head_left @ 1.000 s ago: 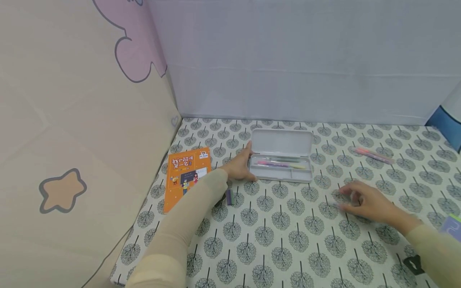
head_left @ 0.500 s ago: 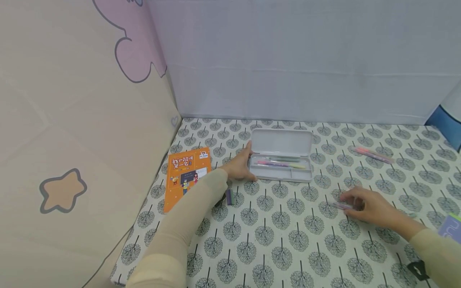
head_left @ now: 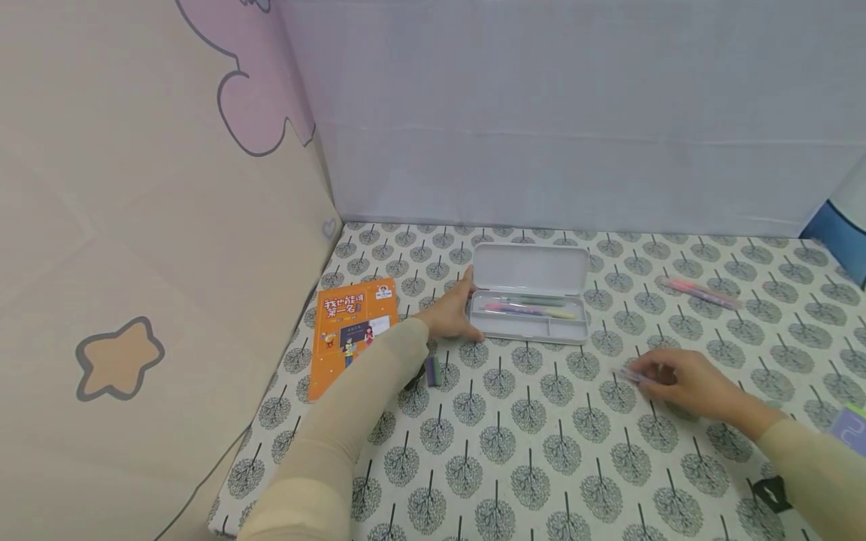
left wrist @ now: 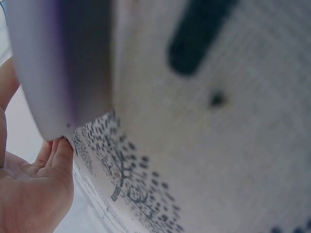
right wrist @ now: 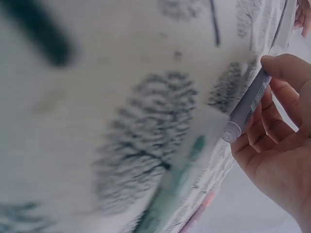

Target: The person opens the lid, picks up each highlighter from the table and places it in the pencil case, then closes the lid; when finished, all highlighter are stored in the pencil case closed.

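My right hand (head_left: pixel 686 383) pinches a slim grey-purple pen (right wrist: pixel 249 104) between thumb and fingers, low over the tablecloth. The pen's clear end points out of the hand in the right wrist view. A green pen (right wrist: pixel 167 194) lies close by on the cloth in that view; in the head view the right forearm hides it. My left hand (head_left: pixel 446 309) rests against the left side of a white pencil case (head_left: pixel 510 324), thumb and fingers spread along its edge. The case lies open, lid back. Pink, yellow and green pens (head_left: pixel 528 308) lie in its long rear compartment.
Two pinkish pens (head_left: pixel 704 293) lie at the right rear. An orange book (head_left: pixel 352 330) is at the left, and a small purple-green block (head_left: pixel 432 371) sits by the left forearm. At the far right edge is a purple item (head_left: pixel 849 428).
My right hand has picked at the pen and shifted slightly, with the pen turning in its fingers. The left hand and pencil case stay put.
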Available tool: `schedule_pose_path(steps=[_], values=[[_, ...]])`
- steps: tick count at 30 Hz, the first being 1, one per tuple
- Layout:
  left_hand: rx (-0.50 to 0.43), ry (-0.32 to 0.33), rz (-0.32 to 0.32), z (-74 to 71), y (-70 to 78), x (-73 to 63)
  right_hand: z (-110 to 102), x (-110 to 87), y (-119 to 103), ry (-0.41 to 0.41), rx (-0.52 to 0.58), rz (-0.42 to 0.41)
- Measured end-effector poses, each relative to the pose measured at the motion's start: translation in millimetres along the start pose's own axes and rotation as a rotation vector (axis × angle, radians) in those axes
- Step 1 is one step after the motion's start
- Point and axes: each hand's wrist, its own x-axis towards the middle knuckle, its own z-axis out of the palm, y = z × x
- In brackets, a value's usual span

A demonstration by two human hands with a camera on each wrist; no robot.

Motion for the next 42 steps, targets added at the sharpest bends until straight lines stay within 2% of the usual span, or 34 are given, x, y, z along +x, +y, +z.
schedule_pose_path(steps=[5,12,15,23,31,42], values=[[-0.010,-0.005,0.001,-0.5,0.8,-1.6,-2,15.9,-2,0.039,0.008,-0.066],[-0.029,-0.007,-0.007,-0.5,2.1,-2.2,-7,41.7,-4,0.037,-0.002,-0.119],[-0.040,-0.008,-0.009,0.1,1.3,-1.3,-9,53.1,-6,0.025,-0.007,-0.105],[-0.039,-0.001,-0.013,0.5,-0.1,-0.1,-13,84.9,-16,-0.075,-0.002,-0.009],[-0.046,-0.007,-0.017,0.9,-0.1,-0.1,-10,115.7,-23,-0.090,-0.025,-0.015],[-0.065,-0.007,0.002,2.5,-4.6,2.6,-2,144.1,-30,-0.111,-0.016,-0.002]])
